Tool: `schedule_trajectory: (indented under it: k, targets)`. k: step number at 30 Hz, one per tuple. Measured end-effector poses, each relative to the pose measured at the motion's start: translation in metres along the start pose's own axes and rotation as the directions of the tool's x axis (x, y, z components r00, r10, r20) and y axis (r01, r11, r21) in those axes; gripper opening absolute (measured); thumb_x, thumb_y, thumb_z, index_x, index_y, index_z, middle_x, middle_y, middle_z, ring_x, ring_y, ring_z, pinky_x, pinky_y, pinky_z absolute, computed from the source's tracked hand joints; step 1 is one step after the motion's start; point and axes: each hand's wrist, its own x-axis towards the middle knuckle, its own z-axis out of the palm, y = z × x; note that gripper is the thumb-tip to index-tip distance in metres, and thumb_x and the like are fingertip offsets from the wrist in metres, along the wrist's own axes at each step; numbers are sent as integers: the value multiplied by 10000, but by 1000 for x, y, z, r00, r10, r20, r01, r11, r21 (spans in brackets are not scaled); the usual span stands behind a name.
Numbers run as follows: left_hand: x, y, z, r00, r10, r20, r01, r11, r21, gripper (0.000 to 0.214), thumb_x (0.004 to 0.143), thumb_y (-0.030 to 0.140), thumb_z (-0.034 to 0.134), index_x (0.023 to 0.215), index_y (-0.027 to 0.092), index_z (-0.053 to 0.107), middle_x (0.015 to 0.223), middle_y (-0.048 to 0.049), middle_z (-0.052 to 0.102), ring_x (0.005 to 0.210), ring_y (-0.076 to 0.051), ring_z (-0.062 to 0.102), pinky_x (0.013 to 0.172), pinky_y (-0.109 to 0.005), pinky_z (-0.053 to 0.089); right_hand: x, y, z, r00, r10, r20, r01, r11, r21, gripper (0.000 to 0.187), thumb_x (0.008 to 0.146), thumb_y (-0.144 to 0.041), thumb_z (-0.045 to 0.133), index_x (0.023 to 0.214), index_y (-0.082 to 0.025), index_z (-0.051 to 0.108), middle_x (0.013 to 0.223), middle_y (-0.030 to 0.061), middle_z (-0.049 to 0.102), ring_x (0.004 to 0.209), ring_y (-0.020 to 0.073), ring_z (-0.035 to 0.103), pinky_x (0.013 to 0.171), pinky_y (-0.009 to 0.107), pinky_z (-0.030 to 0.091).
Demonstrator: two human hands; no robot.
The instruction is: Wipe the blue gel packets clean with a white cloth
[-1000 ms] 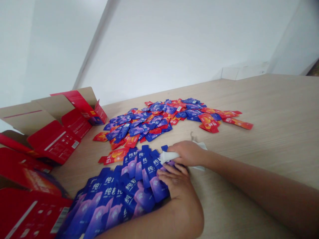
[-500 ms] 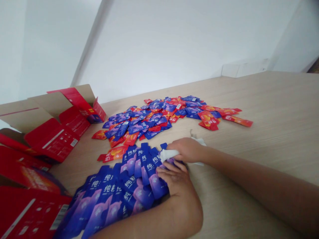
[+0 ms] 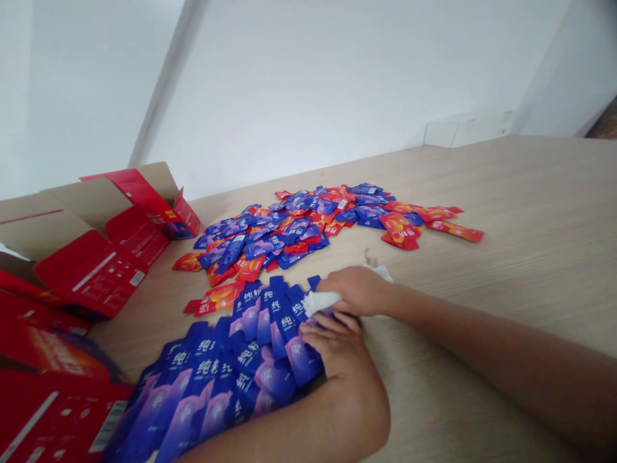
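My left hand [image 3: 332, 347] grips the end of a fanned row of blue-purple sachets [image 3: 216, 379] printed with white Chinese characters. My right hand [image 3: 359, 290] lies just above it, closed on a crumpled white cloth [image 3: 321, 302] that presses against the sachets' top ends. A corner of the cloth shows beyond my right hand. Farther off lies a loose pile of blue and red-orange sachets [image 3: 270, 238], apart from both hands. An orange-red sachet [image 3: 214, 299] lies against the fanned row's far side.
Open red-and-cardboard cartons [image 3: 96, 257] stand at the left of the pale wooden table [image 3: 506, 193], and a red printed carton panel [image 3: 58, 411] fills the lower left corner. White walls rise behind the table, with a white block [image 3: 463, 132] at its far edge.
The whole view drifts slightly left and up as my head moves. Both hands stay on the sachets and the cloth, with no visible change of grip.
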Motion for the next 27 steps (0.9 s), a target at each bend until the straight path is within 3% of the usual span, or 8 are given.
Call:
schedule_trajectory:
  k: [4,6,10,14,21,27]
  targets:
    - [0,-2,-1,999,-19,31,19,1000,-22,534,830,37,328,1325,211,425,1267,-160,553,1033,-309,593,845,-496,501,-1,18,3,987,161,-30,-162,985,-57,308,804,-371,529,1084,-248,564,968,59,642,877,230,585,693,289,374]
    - [0,-2,0,999,-23,25,23,1000,-9,532,824,29,327,1320,192,432,1269,-173,546,1031,-319,592,841,-504,500,-2,21,2,982,176,-64,-179,983,-43,292,815,-364,516,1073,-239,573,974,62,641,883,224,581,707,290,375]
    - [1,0,2,1000,5,5,-5,1000,11,512,826,35,328,1312,151,434,1260,-219,541,1029,-339,588,827,-528,496,-3,9,-3,990,63,-124,-56,997,60,318,820,-348,513,1106,-221,567,1005,61,639,915,210,573,754,285,374]
    - [-1,2,3,1000,17,-18,-17,999,34,501,820,13,310,1292,112,446,1215,-253,564,1022,-352,586,815,-550,489,-1,-2,-2,1000,-23,17,21,993,117,290,809,-371,529,1049,-224,597,967,48,660,884,206,593,735,270,381]
    - [-2,1,0,1000,20,15,-21,999,47,533,809,0,297,1315,117,415,1243,-294,517,1030,-353,580,816,-555,480,-1,19,1,983,185,-17,-184,983,20,301,824,-378,513,1076,-231,588,997,72,658,921,231,591,737,291,383]
    - [-2,1,0,999,10,-32,-11,999,-33,514,799,-22,317,1281,87,458,1235,-301,520,1033,-365,576,820,-569,476,-3,6,-1,992,6,-125,10,991,130,345,814,-362,536,1120,-208,573,1010,65,641,932,213,575,771,285,380]
